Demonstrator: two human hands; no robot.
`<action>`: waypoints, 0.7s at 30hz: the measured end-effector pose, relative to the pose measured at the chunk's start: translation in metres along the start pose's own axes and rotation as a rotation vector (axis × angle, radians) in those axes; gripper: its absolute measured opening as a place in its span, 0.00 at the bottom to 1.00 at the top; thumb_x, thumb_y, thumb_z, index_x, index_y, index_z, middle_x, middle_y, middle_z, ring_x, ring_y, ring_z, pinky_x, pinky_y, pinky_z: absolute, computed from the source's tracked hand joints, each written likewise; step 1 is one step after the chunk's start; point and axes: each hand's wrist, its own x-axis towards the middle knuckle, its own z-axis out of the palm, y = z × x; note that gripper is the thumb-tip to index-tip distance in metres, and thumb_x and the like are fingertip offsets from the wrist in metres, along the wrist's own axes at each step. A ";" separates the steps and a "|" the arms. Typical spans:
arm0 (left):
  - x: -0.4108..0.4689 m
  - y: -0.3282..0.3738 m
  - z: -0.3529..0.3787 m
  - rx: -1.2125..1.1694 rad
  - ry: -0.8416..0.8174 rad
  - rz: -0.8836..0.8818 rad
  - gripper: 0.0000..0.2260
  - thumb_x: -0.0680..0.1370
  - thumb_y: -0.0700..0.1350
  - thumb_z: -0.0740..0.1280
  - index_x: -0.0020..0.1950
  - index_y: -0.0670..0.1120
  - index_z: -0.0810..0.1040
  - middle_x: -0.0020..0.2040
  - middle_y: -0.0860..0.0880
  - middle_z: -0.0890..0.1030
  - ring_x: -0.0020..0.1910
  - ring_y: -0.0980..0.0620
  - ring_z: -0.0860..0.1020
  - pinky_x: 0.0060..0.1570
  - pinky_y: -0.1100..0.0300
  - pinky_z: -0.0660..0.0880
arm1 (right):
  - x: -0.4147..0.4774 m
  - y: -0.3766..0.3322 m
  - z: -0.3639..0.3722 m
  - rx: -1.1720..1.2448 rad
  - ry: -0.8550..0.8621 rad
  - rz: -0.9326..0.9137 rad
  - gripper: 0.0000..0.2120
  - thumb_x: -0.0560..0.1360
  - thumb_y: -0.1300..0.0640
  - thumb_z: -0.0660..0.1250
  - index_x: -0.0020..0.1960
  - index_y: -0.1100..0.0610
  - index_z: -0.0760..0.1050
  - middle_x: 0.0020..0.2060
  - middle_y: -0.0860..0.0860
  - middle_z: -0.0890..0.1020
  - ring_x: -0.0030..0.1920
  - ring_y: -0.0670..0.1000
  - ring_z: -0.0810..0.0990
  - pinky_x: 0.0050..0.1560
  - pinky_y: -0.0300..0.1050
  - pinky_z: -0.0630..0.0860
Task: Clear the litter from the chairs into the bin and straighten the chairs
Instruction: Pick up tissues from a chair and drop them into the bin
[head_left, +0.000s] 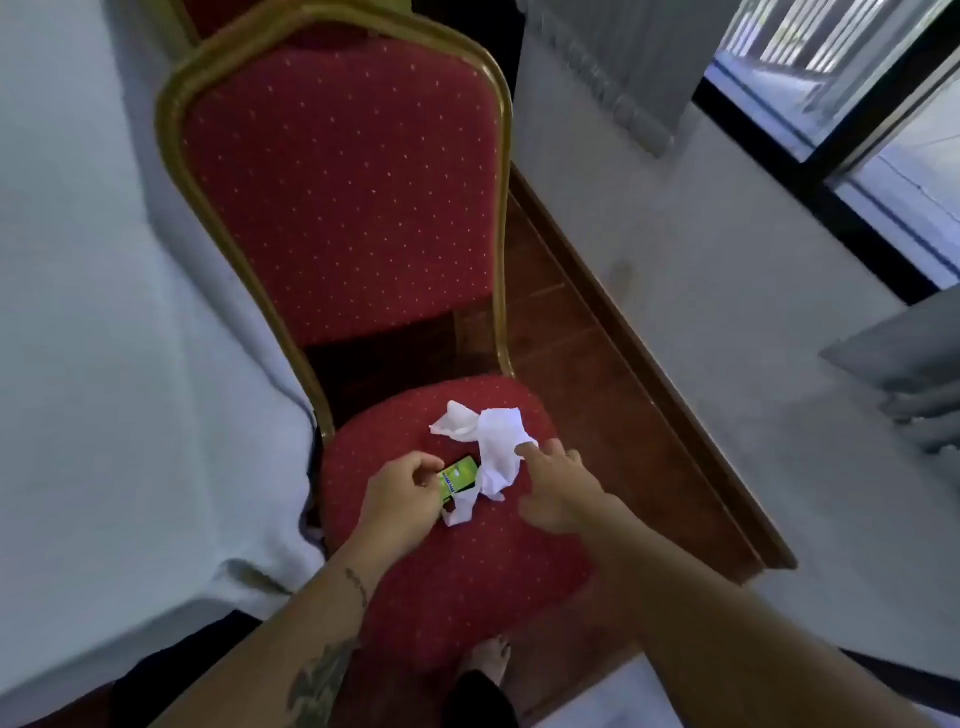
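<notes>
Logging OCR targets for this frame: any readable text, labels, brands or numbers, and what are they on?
Green wrapper on the chair seat, at the left hand: a blue band of print, too blurred to read.
White crumpled paper by the right hand: no print visible.
Nothing else carries text.

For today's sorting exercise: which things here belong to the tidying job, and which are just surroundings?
Part of the job:
crumpled white tissue paper
small green wrapper, pinched by the left hand
right hand, touching the tissue
red padded chair with gold frame

Just surroundings:
white tablecloth
dark-framed window
</notes>
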 end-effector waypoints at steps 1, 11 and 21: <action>0.009 -0.008 0.012 0.015 0.006 -0.017 0.10 0.76 0.41 0.65 0.53 0.52 0.82 0.48 0.55 0.83 0.47 0.55 0.81 0.44 0.64 0.71 | 0.012 0.001 0.003 -0.034 0.008 -0.026 0.34 0.74 0.52 0.69 0.76 0.53 0.60 0.68 0.58 0.67 0.68 0.65 0.66 0.64 0.58 0.71; 0.066 -0.069 0.095 0.351 -0.145 0.012 0.35 0.74 0.54 0.71 0.76 0.48 0.60 0.70 0.46 0.61 0.69 0.43 0.64 0.65 0.47 0.69 | 0.135 -0.004 0.026 -0.329 -0.069 -0.188 0.44 0.73 0.55 0.71 0.79 0.41 0.50 0.80 0.59 0.45 0.78 0.70 0.45 0.71 0.72 0.61; 0.089 -0.090 0.119 0.818 -0.045 0.197 0.31 0.77 0.53 0.66 0.76 0.44 0.59 0.63 0.45 0.68 0.60 0.45 0.68 0.55 0.50 0.72 | 0.156 0.019 0.067 -0.295 0.131 -0.247 0.24 0.71 0.62 0.71 0.65 0.57 0.70 0.61 0.55 0.69 0.57 0.56 0.70 0.43 0.45 0.73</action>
